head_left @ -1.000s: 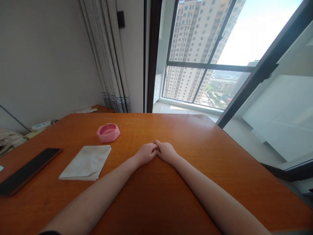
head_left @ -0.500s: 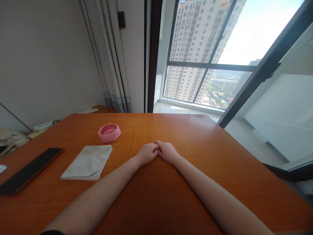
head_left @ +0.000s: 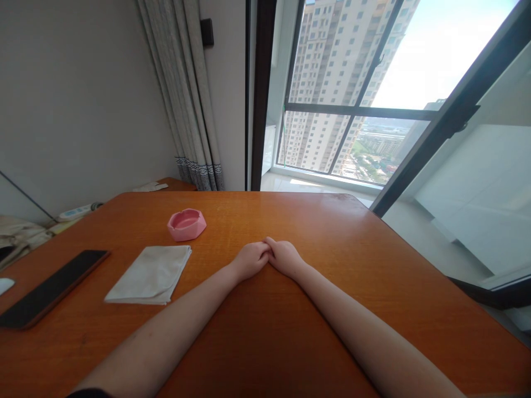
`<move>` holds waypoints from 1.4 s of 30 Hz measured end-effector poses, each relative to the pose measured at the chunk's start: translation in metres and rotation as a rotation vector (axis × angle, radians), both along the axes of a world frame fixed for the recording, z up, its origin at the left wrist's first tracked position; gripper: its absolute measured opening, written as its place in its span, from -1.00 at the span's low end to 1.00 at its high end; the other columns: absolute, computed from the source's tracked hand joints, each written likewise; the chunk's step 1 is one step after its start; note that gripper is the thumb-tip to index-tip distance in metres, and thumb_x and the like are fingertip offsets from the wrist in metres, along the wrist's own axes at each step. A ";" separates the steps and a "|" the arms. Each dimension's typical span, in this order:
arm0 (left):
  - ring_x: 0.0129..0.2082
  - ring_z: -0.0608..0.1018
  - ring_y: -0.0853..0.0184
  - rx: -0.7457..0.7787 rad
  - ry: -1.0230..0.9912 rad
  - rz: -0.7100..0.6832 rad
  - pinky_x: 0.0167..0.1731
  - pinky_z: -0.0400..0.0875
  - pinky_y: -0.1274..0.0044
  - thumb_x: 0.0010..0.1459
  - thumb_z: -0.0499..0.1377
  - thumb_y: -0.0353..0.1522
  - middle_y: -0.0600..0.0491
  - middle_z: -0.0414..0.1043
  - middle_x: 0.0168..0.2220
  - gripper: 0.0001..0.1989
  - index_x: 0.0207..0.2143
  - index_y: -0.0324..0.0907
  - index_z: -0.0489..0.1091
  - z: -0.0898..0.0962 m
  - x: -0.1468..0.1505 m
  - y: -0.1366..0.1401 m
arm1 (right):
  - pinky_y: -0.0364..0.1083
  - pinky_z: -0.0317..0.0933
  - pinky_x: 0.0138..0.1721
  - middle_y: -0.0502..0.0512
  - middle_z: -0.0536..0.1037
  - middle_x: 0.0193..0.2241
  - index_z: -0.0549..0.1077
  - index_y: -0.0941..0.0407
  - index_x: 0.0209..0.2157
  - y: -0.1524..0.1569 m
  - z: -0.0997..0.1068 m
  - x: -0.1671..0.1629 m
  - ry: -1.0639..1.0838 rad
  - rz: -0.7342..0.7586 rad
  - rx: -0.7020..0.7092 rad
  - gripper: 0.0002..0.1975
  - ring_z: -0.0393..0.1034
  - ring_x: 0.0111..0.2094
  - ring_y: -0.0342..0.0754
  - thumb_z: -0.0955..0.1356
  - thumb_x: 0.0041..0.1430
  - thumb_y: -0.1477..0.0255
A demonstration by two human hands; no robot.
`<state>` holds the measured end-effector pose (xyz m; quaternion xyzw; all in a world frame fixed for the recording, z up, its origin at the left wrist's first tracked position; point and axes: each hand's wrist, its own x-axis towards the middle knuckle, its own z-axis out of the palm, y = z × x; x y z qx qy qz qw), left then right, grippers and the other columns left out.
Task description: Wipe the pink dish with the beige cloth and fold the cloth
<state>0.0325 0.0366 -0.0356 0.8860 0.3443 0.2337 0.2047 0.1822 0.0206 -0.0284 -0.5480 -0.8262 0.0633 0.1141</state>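
Head camera recorded the left hand (head_left: 250,260) and right hand (head_left: 286,258) clasped together on the orange-brown wooden bench (head_left: 265,342), fingers of both closed against each other. A folded white fabric cloth (head_left: 150,273) lay flat just beside the left forearm (head_left: 166,331). Beyond the cloth sat a pink, faceted open dish (head_left: 187,232). A long, black-topped slab (head_left: 53,288) lay left of the cloth.

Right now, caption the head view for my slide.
Hands clasped on a table, right of a folded cloth and pink dish.
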 end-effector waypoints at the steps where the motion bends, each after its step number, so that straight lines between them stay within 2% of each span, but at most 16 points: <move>1: -0.30 0.49 0.30 -0.002 0.000 0.001 -0.27 0.32 0.54 0.08 -0.04 -0.47 0.00 0.47 -0.32 -0.79 -0.37 -0.20 0.39 0.000 0.000 0.000 | -0.15 0.00 -0.38 0.10 0.55 -0.38 0.32 0.10 -0.16 0.000 0.000 0.000 -0.002 -0.002 0.001 -0.79 0.41 -0.37 -0.06 0.18 0.19 0.39; 24: -0.31 0.48 0.31 -0.012 0.007 -0.007 -0.28 0.31 0.54 0.08 -0.04 -0.48 0.01 0.47 -0.33 -0.79 -0.38 -0.20 0.38 0.000 0.001 0.000 | -0.16 -0.02 -0.40 0.07 0.54 -0.40 0.34 0.09 -0.21 -0.002 0.002 0.000 -0.010 -0.005 0.004 -0.82 0.40 -0.38 -0.07 0.20 0.17 0.40; 27: -0.32 0.48 0.31 0.009 0.055 -0.025 -0.29 0.30 0.54 0.09 -0.05 -0.48 0.01 0.46 -0.34 -0.80 -0.39 -0.19 0.37 0.008 0.000 -0.004 | -0.16 -0.02 -0.41 0.06 0.53 -0.43 0.36 0.10 -0.25 -0.002 0.002 0.000 -0.009 -0.014 0.008 -0.84 0.39 -0.40 -0.08 0.21 0.16 0.39; 30: -0.33 0.47 0.29 0.127 0.176 -0.022 -0.28 0.30 0.51 0.11 -0.02 -0.42 -0.01 0.45 -0.34 -0.82 -0.34 -0.18 0.38 0.031 -0.010 -0.009 | -0.17 -0.01 -0.41 0.04 0.52 -0.45 0.39 0.10 -0.28 -0.002 0.003 0.001 0.037 -0.018 0.004 -0.82 0.37 -0.42 -0.11 0.21 0.19 0.35; 32: -0.29 0.47 0.27 0.222 0.205 0.074 -0.23 0.30 0.48 0.14 -0.04 -0.39 -0.02 0.44 -0.31 -0.78 -0.23 -0.17 0.36 0.051 -0.026 -0.010 | -0.18 -0.01 -0.41 0.01 0.51 -0.48 0.40 0.09 -0.28 -0.002 0.003 0.002 0.086 -0.013 -0.004 -0.77 0.35 -0.44 -0.13 0.19 0.22 0.27; 34: -0.21 0.46 0.25 0.291 0.201 0.241 -0.16 0.28 0.45 0.17 -0.08 -0.37 -0.04 0.43 -0.23 -0.72 -0.12 -0.17 0.33 0.069 -0.049 -0.007 | -0.19 -0.02 -0.43 -0.02 0.49 -0.53 0.41 0.07 -0.28 -0.002 0.004 0.002 0.116 -0.013 -0.019 -0.69 0.33 -0.47 -0.15 0.17 0.23 0.18; 36: -0.14 0.44 0.21 0.345 0.250 0.444 -0.10 0.27 0.41 0.18 -0.11 -0.35 -0.07 0.41 -0.17 -0.68 -0.10 -0.20 0.32 0.082 -0.078 0.000 | -0.19 -0.04 -0.45 -0.03 0.47 -0.55 0.41 0.07 -0.29 -0.002 0.005 0.002 0.122 -0.012 -0.027 -0.65 0.33 -0.48 -0.14 0.16 0.23 0.13; 38: -0.08 0.41 0.12 0.381 0.330 0.687 -0.07 0.25 0.33 0.17 -0.10 -0.31 -0.13 0.38 -0.10 -0.65 -0.06 -0.23 0.31 0.085 -0.108 0.009 | -0.18 -0.04 -0.44 -0.02 0.47 -0.53 0.40 0.07 -0.29 -0.002 0.006 0.002 0.119 -0.001 -0.025 -0.63 0.34 -0.46 -0.13 0.13 0.25 0.13; 40: -0.02 0.37 -0.01 0.368 0.406 0.891 -0.06 0.22 0.21 0.14 -0.05 -0.24 -0.23 0.32 -0.02 -0.55 0.05 -0.26 0.22 0.080 -0.135 0.016 | -0.17 -0.04 -0.42 0.00 0.49 -0.50 0.39 0.07 -0.31 -0.002 0.007 0.002 0.101 0.010 -0.018 -0.61 0.35 -0.42 -0.12 0.09 0.28 0.16; 42: -0.02 0.37 -0.08 0.264 0.466 0.957 -0.04 0.16 0.10 0.12 -0.03 -0.15 -0.30 0.31 0.00 -0.43 0.11 -0.28 0.14 0.071 -0.154 0.022 | -0.17 -0.04 -0.40 0.02 0.49 -0.47 0.38 0.08 -0.34 -0.002 0.008 0.002 0.077 0.012 -0.016 -0.59 0.36 -0.40 -0.12 0.05 0.31 0.19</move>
